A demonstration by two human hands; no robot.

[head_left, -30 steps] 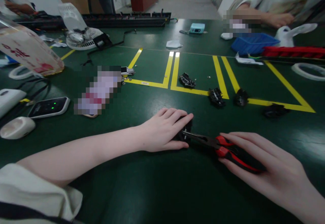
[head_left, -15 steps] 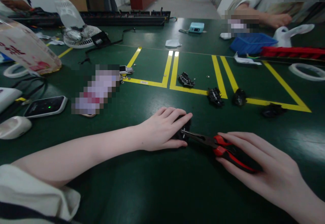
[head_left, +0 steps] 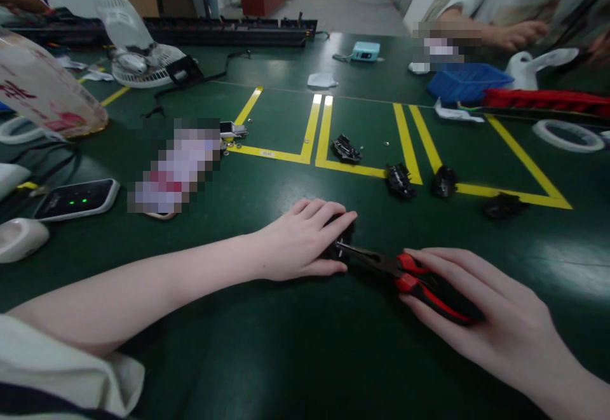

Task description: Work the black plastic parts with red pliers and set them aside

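My left hand presses down on a small black plastic part, its fingers wrapped over it against the green table. Much of that part is hidden under the fingers. In my right hand are needle-nose pliers with red and black handles. The jaws of the pliers reach the black part, at a small shiny metal bit beside my left index finger. Whether the jaws grip that bit I cannot tell.
Similar black parts lie beyond my hands around yellow tape on the table. A phone, a small device and a white fan stand left. A blue bin and tape roll are right. Co-workers sit across.
The whole view has shifted slightly, so everything appears a little further left. Both hands, the black part and the pliers keep the same positions relative to each other.
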